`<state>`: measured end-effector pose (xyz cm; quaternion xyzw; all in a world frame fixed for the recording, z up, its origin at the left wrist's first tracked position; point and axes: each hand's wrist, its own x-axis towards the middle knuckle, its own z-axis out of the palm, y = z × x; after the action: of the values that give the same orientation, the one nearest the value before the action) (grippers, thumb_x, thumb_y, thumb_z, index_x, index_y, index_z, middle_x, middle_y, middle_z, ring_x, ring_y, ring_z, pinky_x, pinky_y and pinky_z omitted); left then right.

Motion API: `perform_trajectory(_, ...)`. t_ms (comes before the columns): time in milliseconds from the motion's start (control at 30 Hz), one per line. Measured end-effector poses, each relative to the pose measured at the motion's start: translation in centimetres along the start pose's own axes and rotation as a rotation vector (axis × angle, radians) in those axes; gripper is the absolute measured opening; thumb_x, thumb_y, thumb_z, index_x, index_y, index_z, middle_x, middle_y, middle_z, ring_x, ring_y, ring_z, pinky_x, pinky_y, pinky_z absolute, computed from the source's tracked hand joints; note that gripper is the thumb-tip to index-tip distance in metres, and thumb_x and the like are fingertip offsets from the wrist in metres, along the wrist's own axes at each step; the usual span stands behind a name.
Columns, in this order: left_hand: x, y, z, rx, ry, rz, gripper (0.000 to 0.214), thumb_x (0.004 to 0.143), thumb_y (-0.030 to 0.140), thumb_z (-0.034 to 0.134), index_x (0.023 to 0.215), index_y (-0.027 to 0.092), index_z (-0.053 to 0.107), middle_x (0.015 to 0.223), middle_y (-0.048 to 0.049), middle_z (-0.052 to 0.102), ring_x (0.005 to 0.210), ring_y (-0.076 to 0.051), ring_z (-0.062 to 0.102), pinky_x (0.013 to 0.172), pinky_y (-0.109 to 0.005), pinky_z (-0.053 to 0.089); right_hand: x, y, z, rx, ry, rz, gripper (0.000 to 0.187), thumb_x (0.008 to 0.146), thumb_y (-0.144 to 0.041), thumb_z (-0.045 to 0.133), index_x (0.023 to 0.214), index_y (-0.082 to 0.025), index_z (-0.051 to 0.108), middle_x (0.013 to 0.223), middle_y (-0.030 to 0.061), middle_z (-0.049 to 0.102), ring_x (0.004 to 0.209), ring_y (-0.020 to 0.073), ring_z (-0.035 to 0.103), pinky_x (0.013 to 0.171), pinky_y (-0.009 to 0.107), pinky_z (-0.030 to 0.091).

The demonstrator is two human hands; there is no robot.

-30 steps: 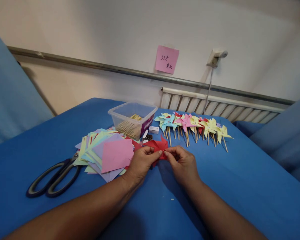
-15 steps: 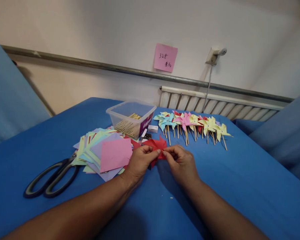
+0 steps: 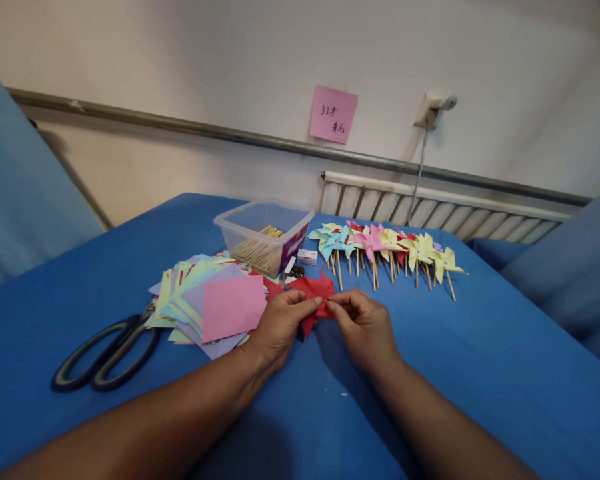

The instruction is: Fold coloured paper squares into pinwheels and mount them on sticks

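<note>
A red paper pinwheel (image 3: pixel 313 290) is held just above the blue tablecloth (image 3: pixel 480 373), near the middle of the view. My left hand (image 3: pixel 278 325) pinches its near edge with thumb and fingers closed. My right hand (image 3: pixel 364 325) pinches the same red paper from the right, fingertips almost touching those of the left. Most of the red paper's lower half is hidden behind my fingers.
A fanned stack of coloured paper squares (image 3: pixel 213 303) lies left of my hands, with black scissors (image 3: pixel 107 351) further left. Behind stands a clear plastic box of wooden sticks (image 3: pixel 264 235). A row of finished pinwheels (image 3: pixel 387 249) lies at the back right. A pink note (image 3: pixel 333 114) hangs on the wall.
Both hands stay pinched on the red pinwheel with only small finger shifts. The view has moved slightly.
</note>
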<state>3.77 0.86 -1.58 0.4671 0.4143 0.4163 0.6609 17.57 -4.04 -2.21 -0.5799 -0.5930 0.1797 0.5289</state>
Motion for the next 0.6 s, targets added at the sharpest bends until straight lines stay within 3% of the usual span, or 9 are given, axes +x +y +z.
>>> perform_trajectory(400,0.14,0.02,-0.19,0.040,0.020,0.038,0.027,0.061,0.034,0.075,0.057,0.016,0.056,0.051,0.0032,0.051,0.047,-0.008,0.042,0.045,-0.021,0.031,0.00,-0.12,-0.10,-0.013,0.018,-0.018,0.012,0.083,-0.024,0.058,0.079,-0.020,0.068,0.073,0.0015,0.067,0.064,0.0138,0.063,0.062,0.025,0.049)
perform_trajectory(600,-0.04,-0.01,-0.23,0.019,-0.012,0.046,0.025,0.067,0.037,0.071,0.060,0.015,0.059,0.052,0.0017,0.052,0.047,-0.009,0.043,0.044,-0.022,0.031,0.04,-0.18,-0.17,-0.034,0.025,-0.042,0.011,0.083,-0.023,0.058,0.078,-0.021,0.068,0.072,0.0006,0.067,0.063,0.0132,0.061,0.061,0.025,0.048)
